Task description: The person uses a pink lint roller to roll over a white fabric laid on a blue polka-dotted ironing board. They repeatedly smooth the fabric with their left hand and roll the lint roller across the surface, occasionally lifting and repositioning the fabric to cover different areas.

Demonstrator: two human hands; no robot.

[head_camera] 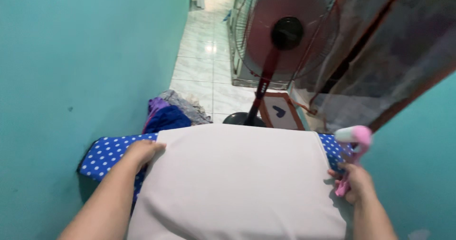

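My left hand [142,152] and right hand [355,182], low in the frame, pinch the side edges of the white cloth [237,183] lying centre on the dotted board [107,152]. It looks light, soft and limp, best gripped at edges or corners. Beyond, upper centre, stands a fan [285,33].

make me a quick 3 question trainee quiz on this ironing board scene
1. True or false: the left hand rests on the far left corner of the white cloth.
2. What pattern covers the ironing board?
3. What stands past the board? A) stand fan B) ladder C) bicycle

Key: 1 true. 2 white dots on blue. 3 A.
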